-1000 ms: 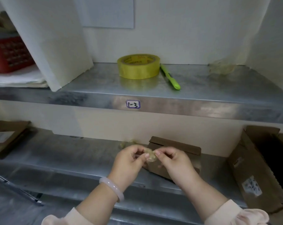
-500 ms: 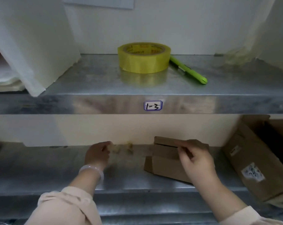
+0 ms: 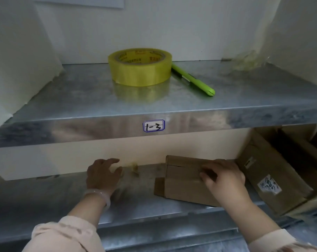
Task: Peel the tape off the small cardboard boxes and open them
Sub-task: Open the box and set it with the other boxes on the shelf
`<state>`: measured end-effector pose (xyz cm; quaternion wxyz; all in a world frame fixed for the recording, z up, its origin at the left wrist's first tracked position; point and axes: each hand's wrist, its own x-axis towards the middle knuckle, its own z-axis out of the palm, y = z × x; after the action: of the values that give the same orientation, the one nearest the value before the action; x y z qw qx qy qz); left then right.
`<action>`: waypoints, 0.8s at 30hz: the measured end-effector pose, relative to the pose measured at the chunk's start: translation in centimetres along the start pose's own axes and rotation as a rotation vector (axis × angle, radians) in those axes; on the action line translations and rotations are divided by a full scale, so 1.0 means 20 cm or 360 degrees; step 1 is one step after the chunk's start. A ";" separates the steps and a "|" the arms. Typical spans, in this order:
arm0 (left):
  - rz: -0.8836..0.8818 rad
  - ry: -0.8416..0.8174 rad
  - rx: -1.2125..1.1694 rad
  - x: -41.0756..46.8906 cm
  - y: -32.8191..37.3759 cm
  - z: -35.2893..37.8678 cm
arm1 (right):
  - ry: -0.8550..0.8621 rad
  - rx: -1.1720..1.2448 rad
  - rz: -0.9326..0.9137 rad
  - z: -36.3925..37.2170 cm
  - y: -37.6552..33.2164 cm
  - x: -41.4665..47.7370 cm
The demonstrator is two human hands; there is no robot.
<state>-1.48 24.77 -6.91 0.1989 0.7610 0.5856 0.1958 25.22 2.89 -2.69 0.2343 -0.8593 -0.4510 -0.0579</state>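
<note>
A small brown cardboard box (image 3: 183, 180) lies on the lower metal shelf (image 3: 45, 200), its top flaps showing a thin gap. My right hand (image 3: 225, 179) rests on the box's right part, fingers bent over its top face. My left hand (image 3: 103, 174) hovers with relaxed fingers to the left of the box, holding nothing. A crumpled wad of clear tape (image 3: 134, 168) sits against the back wall, just right of my left fingertips and apart from them.
On the upper shelf (image 3: 245, 99) stand a yellow tape roll (image 3: 139, 67) and a green utility knife (image 3: 194, 81), with crumpled tape (image 3: 246, 60) at the back right. A larger labelled cardboard box (image 3: 274, 177) leans at the lower right. White board (image 3: 18, 57) stands upper left.
My hands, together pinching a tape wad a second ago, have parted. The left one carried the wad to the back wall and released it; the right one moved onto the box.
</note>
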 end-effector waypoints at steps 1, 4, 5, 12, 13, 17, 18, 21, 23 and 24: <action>0.0101 0.0041 -0.0121 -0.03 0.05 0.01 | -0.0012 -0.0031 -0.0007 0.01 0.01 0.01; 0.0513 -0.0152 -0.0449 -0.14 0.27 0.04 | -0.0052 -0.0083 -0.0121 0.02 0.03 0.03; 0.0621 -0.0254 -0.0497 -0.18 0.35 0.05 | -0.0076 -0.0075 -0.0148 0.02 0.03 0.03; 0.0990 -0.0437 -0.0179 -0.27 0.59 0.16 | -0.0358 0.0118 -0.0271 -0.07 0.08 0.04; 0.1015 -0.0430 -0.0144 -0.26 0.59 0.16 | -0.0383 0.0155 -0.0277 -0.08 0.08 0.04; 0.0817 -0.0523 -0.0426 -0.23 0.57 0.17 | -0.0242 0.0268 -0.0348 -0.09 0.09 0.00; 0.0741 -0.0516 -0.0532 -0.22 0.58 0.17 | -0.0200 0.0290 -0.0356 -0.09 0.09 -0.01; 0.0778 -0.0547 -0.0398 -0.17 0.62 0.16 | -0.0111 0.0326 -0.0402 -0.07 0.12 -0.07; 0.0901 -0.0634 -0.0194 -0.14 0.67 0.13 | -0.0087 0.0334 -0.0440 -0.06 0.14 -0.09; 0.0953 -0.0698 -0.0098 -0.13 0.68 0.11 | -0.0070 0.0324 -0.0450 -0.06 0.14 -0.10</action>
<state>10.20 18.95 -1.73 0.2763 0.9161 0.2744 0.0953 26.46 -0.51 -3.31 0.2997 -0.7602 -0.5759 -0.0256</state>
